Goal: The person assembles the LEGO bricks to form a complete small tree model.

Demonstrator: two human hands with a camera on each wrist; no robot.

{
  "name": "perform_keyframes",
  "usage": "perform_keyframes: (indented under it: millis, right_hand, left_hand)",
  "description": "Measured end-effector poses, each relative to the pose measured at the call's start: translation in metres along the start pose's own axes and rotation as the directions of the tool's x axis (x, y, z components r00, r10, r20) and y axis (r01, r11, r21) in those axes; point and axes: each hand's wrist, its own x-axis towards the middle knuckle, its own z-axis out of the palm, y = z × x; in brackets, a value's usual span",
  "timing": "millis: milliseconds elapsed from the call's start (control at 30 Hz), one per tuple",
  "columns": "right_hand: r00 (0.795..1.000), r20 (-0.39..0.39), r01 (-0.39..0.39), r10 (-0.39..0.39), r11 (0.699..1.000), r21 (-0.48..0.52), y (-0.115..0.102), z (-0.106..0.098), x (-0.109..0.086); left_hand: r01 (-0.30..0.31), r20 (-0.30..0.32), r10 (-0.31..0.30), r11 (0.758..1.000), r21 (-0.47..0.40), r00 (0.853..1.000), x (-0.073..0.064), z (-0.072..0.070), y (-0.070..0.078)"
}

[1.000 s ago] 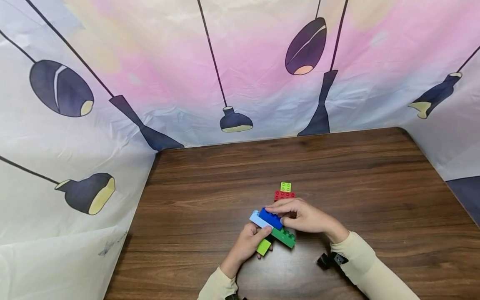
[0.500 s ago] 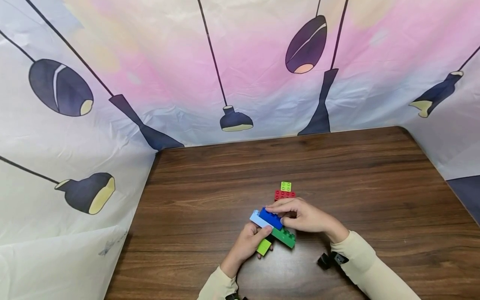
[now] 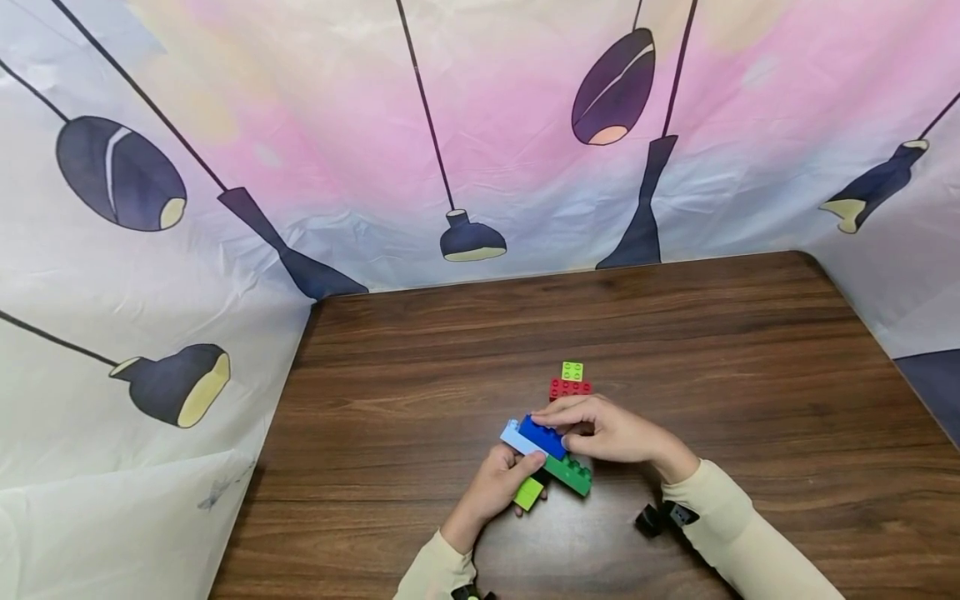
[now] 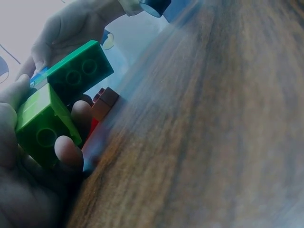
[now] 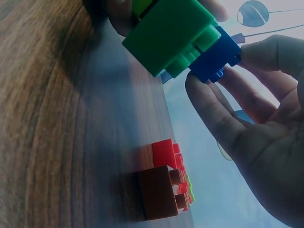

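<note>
Blue brick (image 3: 542, 436) sits in the grip of the right hand (image 3: 617, 433), pinched between thumb and fingers, atop a light blue brick (image 3: 521, 439) and a green brick (image 3: 572, 477); the left hand (image 3: 491, 485) curls its grip round these and a lime brick (image 3: 528, 493) beneath, above the counter (image 3: 420, 358). Beyond, a red brick (image 3: 571, 388), a brown brick (image 5: 158, 194) and a yellow-green brick (image 3: 572, 371) rest close together.

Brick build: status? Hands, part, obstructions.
Left hand gripping brick build. Right hand pinching blue brick on top. Red brick on table just beyond, apparently not in the way.
</note>
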Motion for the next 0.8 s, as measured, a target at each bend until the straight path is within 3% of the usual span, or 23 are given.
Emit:
perform_keyframes:
  millis: [233, 500, 800]
  right_hand:
    - [1.0, 0.025, -0.004, 0.004, 1.0, -0.006, -0.002, -0.006, -0.002]
    - [0.999, 0.004, -0.039, 0.039, 0.999, -0.004, -0.006, -0.006, -0.003]
    - [0.997, -0.071, -0.024, 0.01, 0.978, -0.206, -0.009, -0.016, -0.007]
  left_hand:
    - [-0.003, 0.008, 0.003, 1.0, 0.001, 1.0, 0.0, 0.0, 0.0]
    - [-0.105, 0.009, 0.105, 0.994, 0.002, 0.994, 0.004, 0.001, -0.003]
    - [-0.064, -0.052, 0.068, 0.996, 0.068, 0.996, 0.003, 0.001, -0.002]
